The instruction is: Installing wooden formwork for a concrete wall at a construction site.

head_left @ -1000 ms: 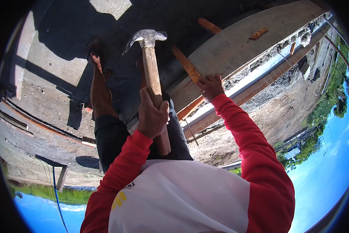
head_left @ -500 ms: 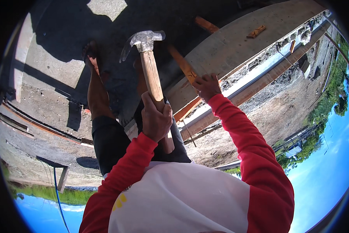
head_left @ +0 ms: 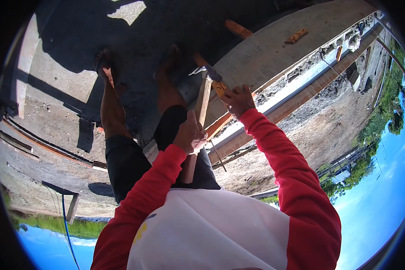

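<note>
Head view: the left hand (head_left: pixel 191 134) is closed around the wooden handle of a hammer (head_left: pixel 203 101), roughly midway along it, with a stretch of handle running on below the fist toward the body. The steel head sits at the far end, down against a wooden strip (head_left: pixel 220 87). The right hand (head_left: pixel 238 100) pinches that strip, fingertips curled on it just beside the hammer head; whether a nail is held there is too small to tell.

The hammer looks head-heavy and rigid, the bare wood giving good grip, so it likely swings best held lower, nearer the handle's free end. The strip looks light, stiff and apt to shift or split, so it wants steadying close to the hammer head but with fingers clear of it.

A concrete ledge (head_left: pixel 265 54) runs beside the hammer head; bare feet (head_left: pixel 104 60) stand left of it.
</note>
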`<state>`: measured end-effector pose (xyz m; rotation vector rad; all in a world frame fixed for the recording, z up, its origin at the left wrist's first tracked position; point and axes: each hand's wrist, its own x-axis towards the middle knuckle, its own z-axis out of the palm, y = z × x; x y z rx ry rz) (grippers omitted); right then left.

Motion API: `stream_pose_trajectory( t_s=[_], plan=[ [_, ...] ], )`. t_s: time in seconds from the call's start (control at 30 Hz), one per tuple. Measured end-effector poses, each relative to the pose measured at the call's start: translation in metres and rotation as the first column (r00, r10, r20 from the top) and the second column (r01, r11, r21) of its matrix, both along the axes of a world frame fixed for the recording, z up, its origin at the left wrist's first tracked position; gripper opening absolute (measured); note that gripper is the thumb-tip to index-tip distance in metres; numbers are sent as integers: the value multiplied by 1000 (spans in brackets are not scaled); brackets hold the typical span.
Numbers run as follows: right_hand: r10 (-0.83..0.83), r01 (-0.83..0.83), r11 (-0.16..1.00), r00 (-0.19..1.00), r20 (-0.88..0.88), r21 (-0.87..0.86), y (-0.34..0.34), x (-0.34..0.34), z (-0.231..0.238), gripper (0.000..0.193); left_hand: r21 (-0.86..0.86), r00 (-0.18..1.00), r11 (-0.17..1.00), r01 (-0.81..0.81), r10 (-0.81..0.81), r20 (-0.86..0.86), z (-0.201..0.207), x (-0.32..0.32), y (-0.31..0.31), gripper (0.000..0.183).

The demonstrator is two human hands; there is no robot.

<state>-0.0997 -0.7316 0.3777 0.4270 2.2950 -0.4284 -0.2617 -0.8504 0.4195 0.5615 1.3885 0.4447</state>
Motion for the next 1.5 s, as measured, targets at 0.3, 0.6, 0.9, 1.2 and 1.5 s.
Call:
stream_pose_trajectory(
  t_s=[0.3, 0.6, 0.9, 1.2, 1.5],
  plan=[
    [14, -13, 999, 1000, 27, -42, 0, -3, 4, 18, -72, 622, 619, -782, 781, -48, 9, -30, -11, 26],
    [28, -28, 1000, 996, -83, 0, 0, -2, 1, 21, -267, 954, 921, -283, 299, 20, 1, -1, -17, 26],
    [44, -41, 999, 992, -116, 26, -1, -1, 0, 20, -189, 987, 981, -54, 82, 139, -2, 17, -5, 30],
    [-19, 19, 1000, 999, -49, -3, 1, 5, 2, 15, -67, 998, 996, -55, 56, 14, -1, 21, 2, 26],
    [-650, 657, 746, 754, -96, 110, -23, 36, 79, 43, -458, 998, 889, 0, -29, -56, 54, -92, 4, 23]
  ],
)
